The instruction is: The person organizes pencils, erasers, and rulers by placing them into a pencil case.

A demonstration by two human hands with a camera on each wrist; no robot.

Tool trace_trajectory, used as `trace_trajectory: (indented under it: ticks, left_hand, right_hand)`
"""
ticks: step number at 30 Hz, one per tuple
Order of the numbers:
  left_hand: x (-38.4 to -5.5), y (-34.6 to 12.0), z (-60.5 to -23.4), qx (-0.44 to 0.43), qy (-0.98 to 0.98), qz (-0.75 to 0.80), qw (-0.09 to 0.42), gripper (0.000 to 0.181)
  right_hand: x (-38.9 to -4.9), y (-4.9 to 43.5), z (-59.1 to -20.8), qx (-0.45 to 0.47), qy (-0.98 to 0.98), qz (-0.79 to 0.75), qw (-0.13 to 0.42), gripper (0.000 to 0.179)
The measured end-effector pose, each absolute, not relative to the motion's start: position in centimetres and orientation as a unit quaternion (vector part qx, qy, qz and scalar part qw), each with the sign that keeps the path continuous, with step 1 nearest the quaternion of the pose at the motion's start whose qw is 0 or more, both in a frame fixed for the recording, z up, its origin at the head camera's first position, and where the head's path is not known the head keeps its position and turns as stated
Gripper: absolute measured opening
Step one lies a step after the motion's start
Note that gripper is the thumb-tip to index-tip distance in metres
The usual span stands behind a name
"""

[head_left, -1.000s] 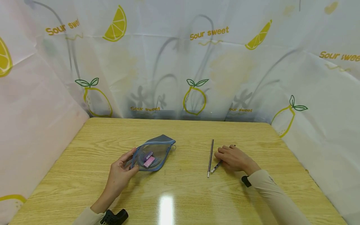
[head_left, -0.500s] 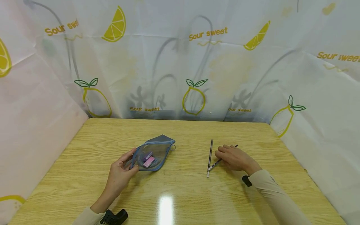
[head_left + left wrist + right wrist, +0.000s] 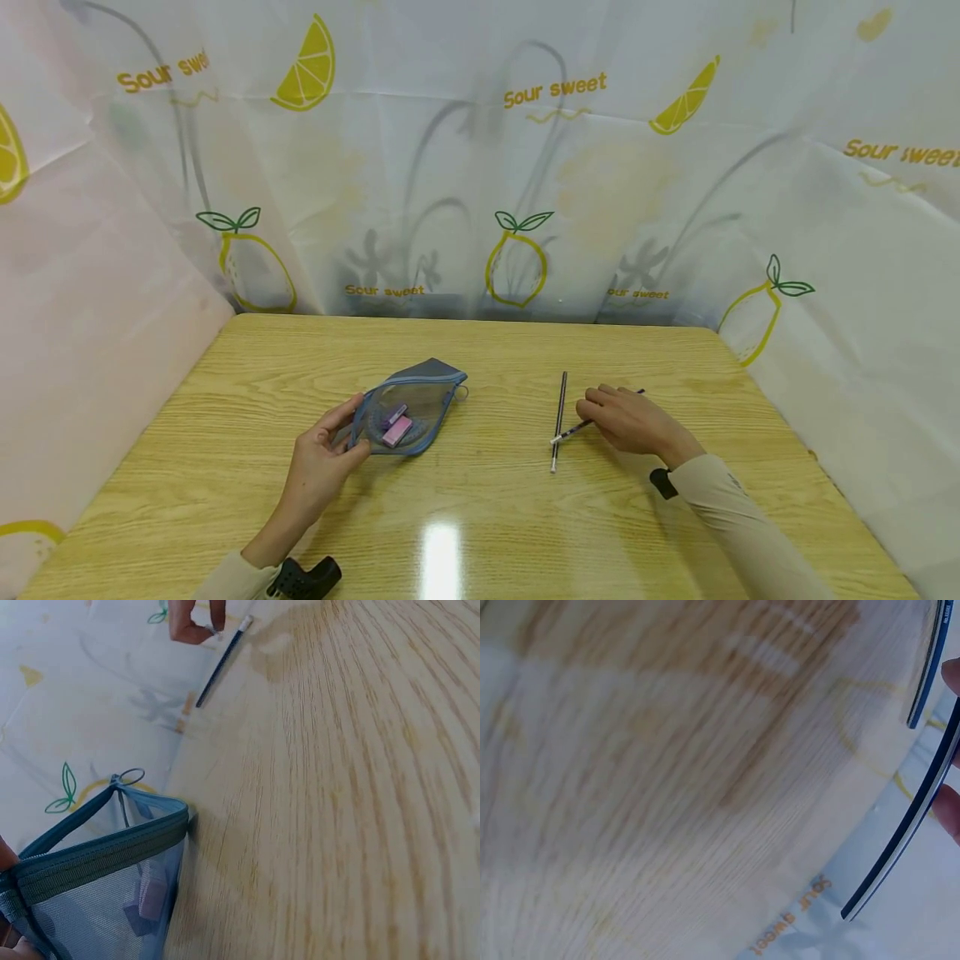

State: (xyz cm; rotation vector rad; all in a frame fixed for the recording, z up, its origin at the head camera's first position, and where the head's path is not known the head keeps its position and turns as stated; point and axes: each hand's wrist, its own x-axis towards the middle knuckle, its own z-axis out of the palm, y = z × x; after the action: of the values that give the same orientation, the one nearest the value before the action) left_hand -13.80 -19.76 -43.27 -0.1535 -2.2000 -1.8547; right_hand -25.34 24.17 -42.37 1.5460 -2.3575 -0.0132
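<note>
My left hand (image 3: 318, 458) pinches the near-left edge of a blue-trimmed mesh zip pouch (image 3: 431, 400), fingers above and thumb below. In the left wrist view its zipped mouth (image 3: 105, 855) gapes. Through the mesh show a pink eraser-like block (image 3: 397, 431), a smaller purple block (image 3: 396, 414) and a clear curved piece with markings. My right hand (image 3: 626, 423) holds a dark striped pencil (image 3: 576, 431) between fingers and thumb, its white end pointing left. That end crosses over a second dark pencil (image 3: 562, 400), which lies lengthwise on the table.
The wood-grain table (image 3: 480, 500) ends at a lemon-print curtain (image 3: 450, 167) at the back and on both sides. A metal ring (image 3: 462, 392) hangs from the pouch's zip. The pouch lies left of the pencils with table between them.
The pencil in my right hand has come up off the table, its white end swinging left and away until it crosses the lying pencil. My left hand and the pouch have stayed put.
</note>
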Motion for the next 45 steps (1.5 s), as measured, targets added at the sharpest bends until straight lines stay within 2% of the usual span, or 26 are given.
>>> trace_trajectory:
  ticks: [3,7,10,20,45]
  left_hand:
    - [-13.8,-19.8,-43.3,-0.054,-0.756,-0.639,0.13,0.062]
    - [-13.8,-19.8,-43.3,-0.057,-0.754,-0.641,0.13,0.062]
    - [-13.8,-19.8,-43.4,-0.058,-0.753,-0.642,0.132,0.061]
    - [-13.9,-19.8,-43.4,-0.056,-0.75,-0.644,0.136,0.06]
    - [-13.8,-19.7,-43.3,-0.056,-0.749,-0.647,0.132,0.06]
  right_hand:
    - [-25.4,24.2,-42.3,0.542,-0.824,-0.01,0.162,0.032]
    - [-25.3,24.3,-42.1,0.541,-0.825,-0.01,0.161,0.008]
    - [-25.2,24.2,-41.9,0.538,-0.827,-0.011,0.163,0.02]
    - [-25.2,24.2,-41.7,0.537,-0.822,-0.01,0.192,0.026]
    - [-24.7,23.7,-41.2,0.528,-0.822,-0.002,0.212,0.027]
